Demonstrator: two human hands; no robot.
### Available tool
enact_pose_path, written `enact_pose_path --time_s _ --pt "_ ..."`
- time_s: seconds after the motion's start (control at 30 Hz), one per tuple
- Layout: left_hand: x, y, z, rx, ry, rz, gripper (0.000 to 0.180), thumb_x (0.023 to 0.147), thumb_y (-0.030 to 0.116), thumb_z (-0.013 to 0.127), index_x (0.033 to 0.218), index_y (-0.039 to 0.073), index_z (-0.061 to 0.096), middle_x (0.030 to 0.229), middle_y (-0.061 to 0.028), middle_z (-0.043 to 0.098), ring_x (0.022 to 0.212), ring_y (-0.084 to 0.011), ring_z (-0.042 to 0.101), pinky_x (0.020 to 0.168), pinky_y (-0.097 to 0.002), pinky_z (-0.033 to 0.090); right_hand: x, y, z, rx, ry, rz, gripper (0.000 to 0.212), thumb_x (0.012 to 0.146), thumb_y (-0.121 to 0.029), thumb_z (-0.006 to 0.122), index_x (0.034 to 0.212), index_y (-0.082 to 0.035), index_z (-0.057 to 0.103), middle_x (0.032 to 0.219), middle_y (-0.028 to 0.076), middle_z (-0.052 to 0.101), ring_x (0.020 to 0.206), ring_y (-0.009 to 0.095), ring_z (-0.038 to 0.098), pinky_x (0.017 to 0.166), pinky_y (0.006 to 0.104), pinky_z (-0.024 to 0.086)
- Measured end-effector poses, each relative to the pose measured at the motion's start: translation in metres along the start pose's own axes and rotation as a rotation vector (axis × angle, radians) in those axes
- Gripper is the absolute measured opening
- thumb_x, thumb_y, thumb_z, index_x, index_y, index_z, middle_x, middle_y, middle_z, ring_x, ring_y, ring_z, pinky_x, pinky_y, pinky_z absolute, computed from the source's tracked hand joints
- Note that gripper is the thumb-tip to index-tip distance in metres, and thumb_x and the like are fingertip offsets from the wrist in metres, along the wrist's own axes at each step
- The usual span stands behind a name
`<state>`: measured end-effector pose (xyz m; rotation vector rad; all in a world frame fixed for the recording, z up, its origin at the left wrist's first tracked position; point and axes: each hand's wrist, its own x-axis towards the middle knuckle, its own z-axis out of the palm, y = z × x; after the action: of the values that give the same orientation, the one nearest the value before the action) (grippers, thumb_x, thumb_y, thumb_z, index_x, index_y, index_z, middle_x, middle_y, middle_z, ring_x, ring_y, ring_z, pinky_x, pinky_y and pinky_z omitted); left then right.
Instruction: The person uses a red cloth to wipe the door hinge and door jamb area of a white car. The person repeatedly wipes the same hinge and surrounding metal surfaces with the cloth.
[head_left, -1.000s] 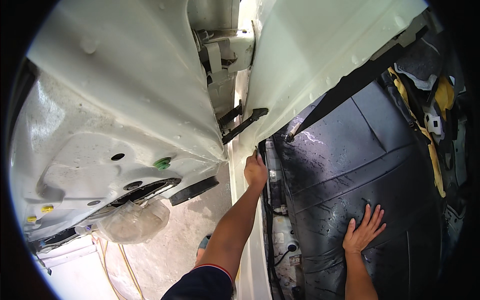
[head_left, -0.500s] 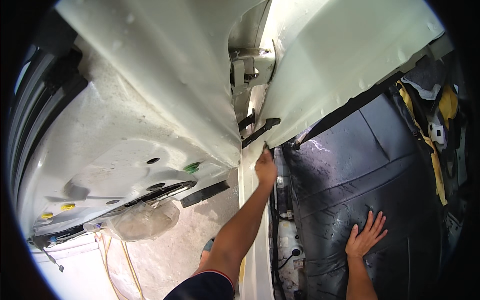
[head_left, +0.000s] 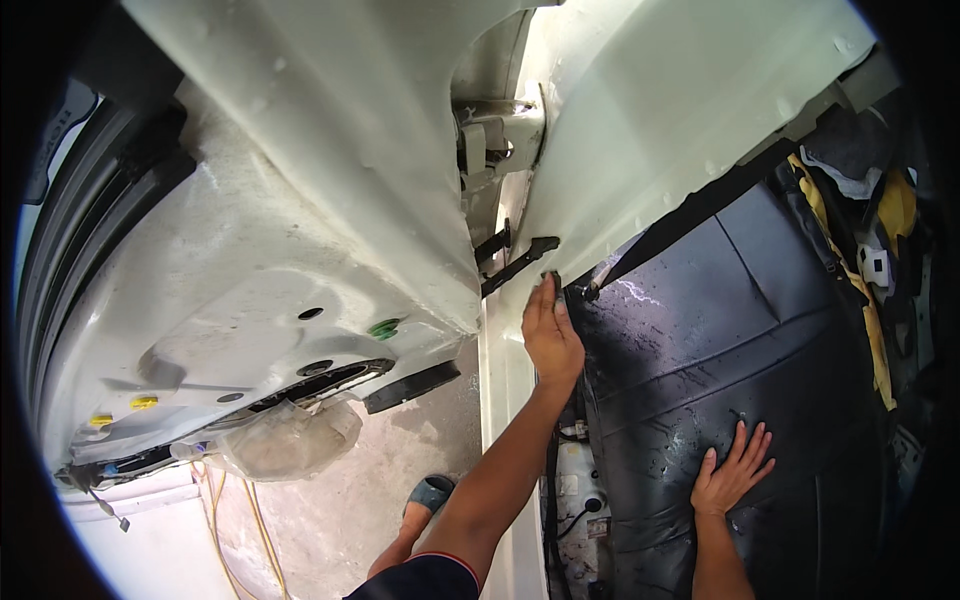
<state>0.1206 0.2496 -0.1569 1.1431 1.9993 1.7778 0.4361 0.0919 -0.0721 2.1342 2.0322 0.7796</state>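
My left hand (head_left: pixel 553 340) reaches up to the pale car body pillar (head_left: pixel 580 235), just below a black door check strap (head_left: pixel 525 265). Its fingers are pressed together against the metal, with a small dark piece at their tips that I cannot make out. My right hand (head_left: pixel 732 470) lies flat, fingers spread, on the black leather-like seat (head_left: pixel 700 380), which has wet-looking, scuffed patches. To the left, the car door (head_left: pixel 260 330) stands swung out with its bare inner metal showing.
A green plug (head_left: pixel 384 329) and yellow clips (head_left: pixel 145 403) sit in the door, with clear plastic sheeting (head_left: pixel 290 440) hanging under it. Cables (head_left: pixel 262 530) run down to the floor. Wiring and yellow foam (head_left: pixel 875 350) line the far right. A slippered foot (head_left: pixel 430 492) shows below.
My left hand has shifted slightly right and up along the pillar and turned, showing more of its back. The foot is now more visible. My right hand has stayed put.
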Motion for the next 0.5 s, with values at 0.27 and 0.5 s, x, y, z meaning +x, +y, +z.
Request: enact_pose_path --time_s 0.27,0.5 --pt "0.000 -0.047 0.003 -0.043 -0.063 0.049 0.040 0.108 0.019 0.043 0.143 0.006 0.057 0.137 -0.0215 0.061 0.123 -0.0377 0.061 0.104 -0.0413 0.049 0.000 -0.001 -0.001 -0.001 -0.035 0.024 0.065 0.102 -0.049 0.035 0.155 -0.012 0.039 0.168 0.013 0.025 0.157 0.035 0.017 0.122 0.0625 0.008" --pt "-0.002 -0.052 0.006 -0.095 -0.093 -0.178 0.043 0.109 0.020 0.041 0.145 0.001 0.053 0.142 -0.0217 0.059 0.130 -0.0357 0.058 0.111 -0.0394 0.043 0.000 -0.001 -0.002 0.027 -0.017 0.011 0.065 0.102 -0.049 0.035 0.155 -0.011 0.040 0.168 0.014 0.026 0.157 0.035 0.017 0.122 0.0628 0.008"
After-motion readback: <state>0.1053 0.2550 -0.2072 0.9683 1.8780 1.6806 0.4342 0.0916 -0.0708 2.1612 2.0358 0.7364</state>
